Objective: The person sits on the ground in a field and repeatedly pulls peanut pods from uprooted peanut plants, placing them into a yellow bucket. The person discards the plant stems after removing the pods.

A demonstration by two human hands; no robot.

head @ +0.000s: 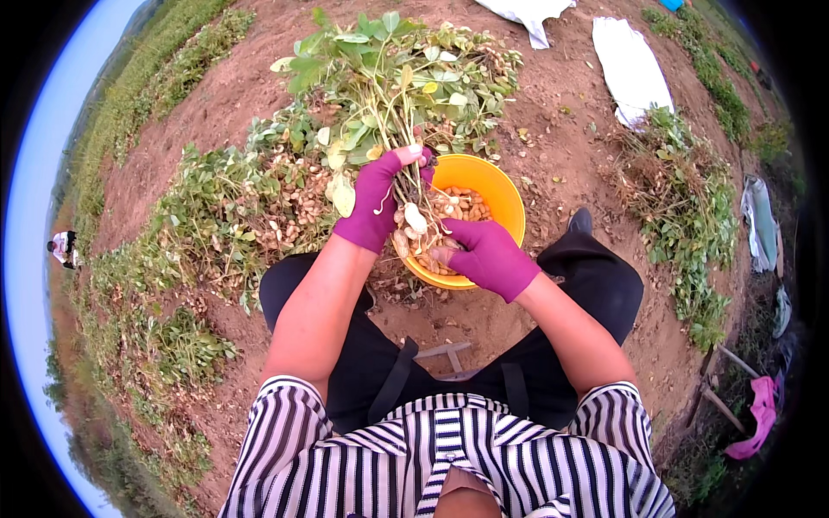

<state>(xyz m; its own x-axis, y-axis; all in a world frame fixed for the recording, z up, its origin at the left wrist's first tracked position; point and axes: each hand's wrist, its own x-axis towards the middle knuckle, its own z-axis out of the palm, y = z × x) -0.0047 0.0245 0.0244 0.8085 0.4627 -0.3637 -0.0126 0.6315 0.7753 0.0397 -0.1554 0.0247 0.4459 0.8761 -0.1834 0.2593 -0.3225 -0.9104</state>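
Observation:
My left hand point(377, 194), in a purple fingerless glove, is closed around the stems of an uprooted peanut plant point(406, 129). Its leaves point away from me, and its roots and pods hang over a yellow plastic bucket point(505, 194). My right hand point(486, 254), gloved the same way, is at the lower pods point(415, 219) with thumb and fingers close together; whether a pod is pinched between them is hard to tell. Loose peanuts point(467, 204) lie inside the bucket, which stands on the soil between my knees.
Heaped peanut plants point(285, 201) lie ahead and to the left, with another pile point(686, 220) at right. White sacks point(631, 68) rest on the reddish soil beyond. A wooden frame point(722, 388) and pink cloth point(758, 414) are at far right. A person point(63, 249) is far off left.

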